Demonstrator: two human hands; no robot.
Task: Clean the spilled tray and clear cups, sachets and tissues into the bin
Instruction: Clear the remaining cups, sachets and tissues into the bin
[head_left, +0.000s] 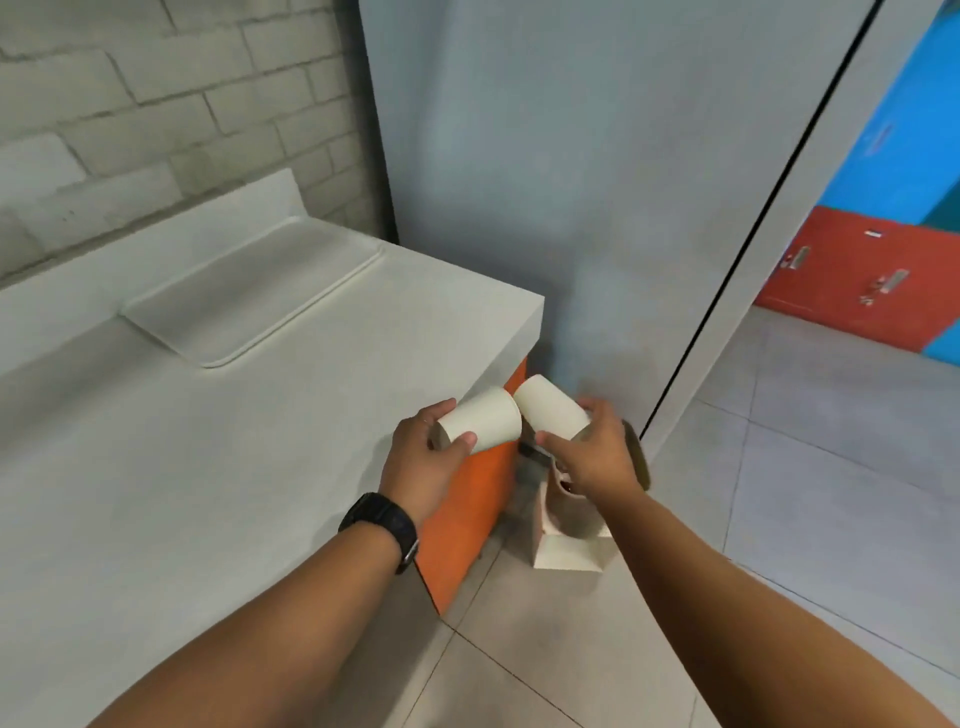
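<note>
Two white paper cups, both tipped on their sides, held out past the desk's right end, above the bin. Left cup is in the left hand: grip clenched around its lower body, thumb on the near side, fingers wrapped behind, base toward the camera. Right cup is in the right hand: grip grasping it from the near end, thumb below and fingers over the top. The cups meet at their far ends, touching or just about; can't tell which.

Bin sits on the floor directly under the right hand, close against the desk's orange end panel. It is pale, on a square-looking base, lid swung up on the far-right side. Its opening is mostly hidden by the right hand; something dark shows inside, can't tell what.

Tray lies flat on the desk, well back from the cups, near the desk's rear upstand. Tray surface looks bare and dry; blur limits detail.

Black wristwatch on the left wrist, over the desk's right edge. Both forearms bare.

Behind the desk: white-painted brick wall. To the desk's right: grey panel with a dark vertical gap, then tiled floor and a red-and-blue wall section further off.
</note>
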